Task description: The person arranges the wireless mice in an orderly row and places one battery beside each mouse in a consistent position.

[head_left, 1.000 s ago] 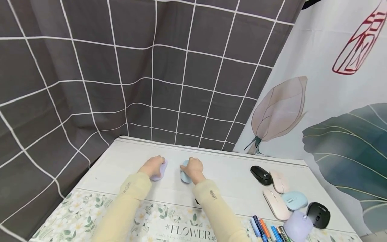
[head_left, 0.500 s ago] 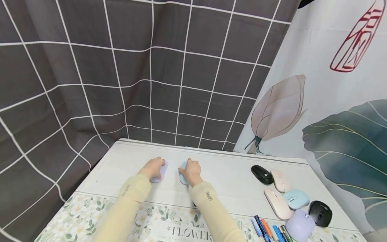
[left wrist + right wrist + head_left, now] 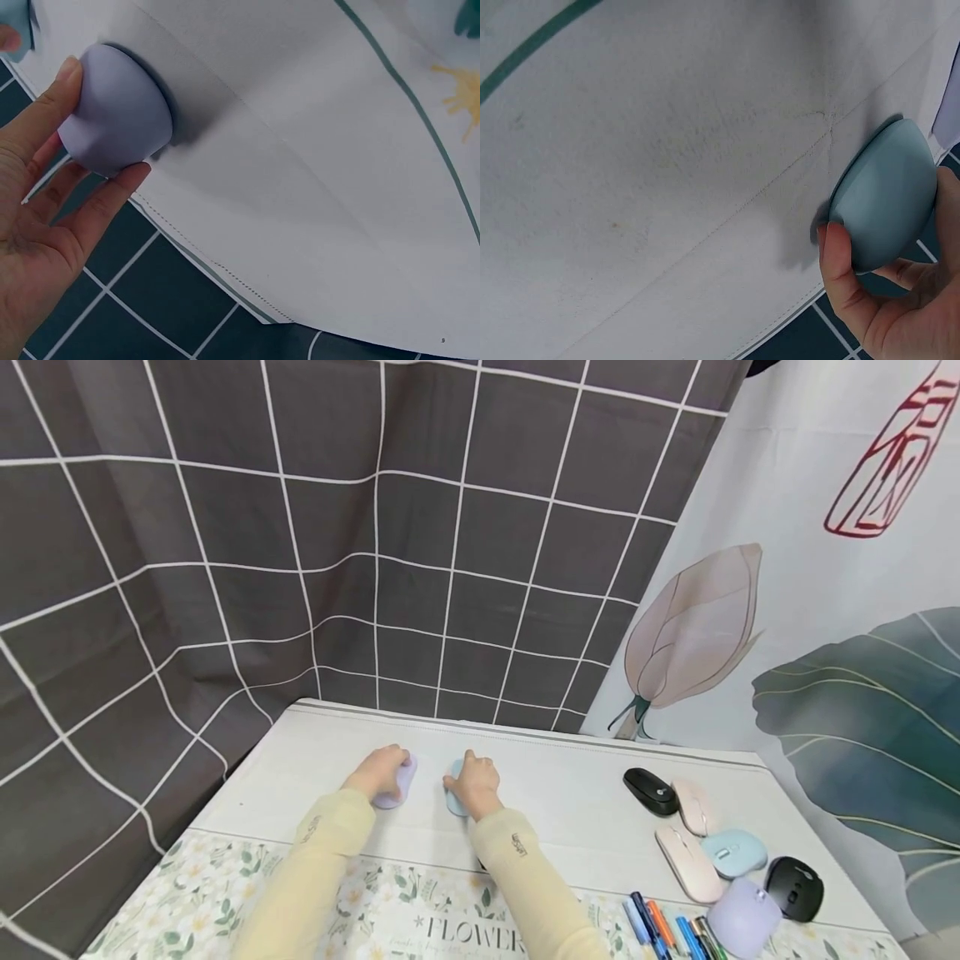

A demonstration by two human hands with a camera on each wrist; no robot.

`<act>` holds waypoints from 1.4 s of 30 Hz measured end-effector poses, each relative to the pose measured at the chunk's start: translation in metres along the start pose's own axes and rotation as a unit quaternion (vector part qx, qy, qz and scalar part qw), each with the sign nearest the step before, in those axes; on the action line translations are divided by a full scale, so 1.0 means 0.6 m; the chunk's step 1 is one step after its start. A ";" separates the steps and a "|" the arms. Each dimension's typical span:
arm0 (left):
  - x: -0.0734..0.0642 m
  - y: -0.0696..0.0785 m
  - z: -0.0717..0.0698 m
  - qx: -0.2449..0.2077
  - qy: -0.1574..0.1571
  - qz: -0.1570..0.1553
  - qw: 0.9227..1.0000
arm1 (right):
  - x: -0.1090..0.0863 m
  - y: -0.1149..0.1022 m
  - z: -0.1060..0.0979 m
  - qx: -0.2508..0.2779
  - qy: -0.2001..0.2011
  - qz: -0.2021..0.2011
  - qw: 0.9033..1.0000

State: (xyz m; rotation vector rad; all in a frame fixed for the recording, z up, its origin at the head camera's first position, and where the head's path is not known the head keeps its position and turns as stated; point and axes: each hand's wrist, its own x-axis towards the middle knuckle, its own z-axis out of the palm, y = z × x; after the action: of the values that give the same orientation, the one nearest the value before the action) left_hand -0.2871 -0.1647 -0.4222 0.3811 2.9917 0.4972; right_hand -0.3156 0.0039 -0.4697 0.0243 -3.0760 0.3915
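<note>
My left hand grips a lilac computer mouse on the white part of the desk mat. In the left wrist view the thumb and fingers of that hand hold opposite sides of the lilac mouse. To its right, my right hand grips a light blue mouse, also at the mat. The right wrist view shows thumb and fingers around the sides of the blue mouse. A short gap of white mat separates the two mice. Part of each one is covered by the hand on it.
Several more mice lie at the right: a black one, pink ones, a blue one, and another black one. A purple rounded object stands beside several pens. A grey grid curtain hangs behind the desk.
My right hand has shifted slightly left with the blue mouse, bringing it a little closer to the lilac one. My left hand and the lilac mouse stay about where they were.
</note>
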 end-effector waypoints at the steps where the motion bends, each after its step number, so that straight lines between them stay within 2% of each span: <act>1: 0.000 0.000 -0.001 -0.002 0.001 0.000 1.000 | -0.019 -0.009 -0.030 0.004 -0.006 0.001 1.000; 14: -0.004 -0.009 0.003 -0.005 0.008 0.012 1.000 | -0.025 -0.007 -0.035 -0.004 -0.012 -0.019 1.000; 19: -0.003 -0.009 0.002 -0.006 0.010 0.015 1.000 | -0.023 -0.011 -0.048 -0.048 -0.001 -0.028 0.998; 23: -0.002 -0.008 0.004 -0.002 0.010 0.014 1.000 | -0.023 -0.015 -0.066 -0.079 0.021 -0.055 0.995; 27: -0.003 -0.009 0.006 0.001 0.009 0.015 1.000 | -0.031 -0.014 -0.089 -0.072 0.021 -0.088 0.993; 33: -0.003 -0.016 0.014 -0.002 0.017 0.026 1.000 | -0.052 0.020 -0.128 -0.041 -0.022 -0.125 0.991; 37: -0.005 -0.021 0.015 -0.002 0.019 0.027 0.999 | -0.062 0.057 -0.148 -0.019 -0.017 -0.149 0.989; 42: -0.010 -0.013 0.012 -0.003 0.021 0.027 0.999 | -0.076 0.113 -0.173 0.017 -0.009 -0.166 0.986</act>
State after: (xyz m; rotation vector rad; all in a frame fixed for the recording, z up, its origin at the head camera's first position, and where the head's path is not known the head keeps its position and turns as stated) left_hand -0.2826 -0.1714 -0.4312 0.4581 3.0259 0.5264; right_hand -0.2671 0.0962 -0.3884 0.5357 -3.0000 0.4230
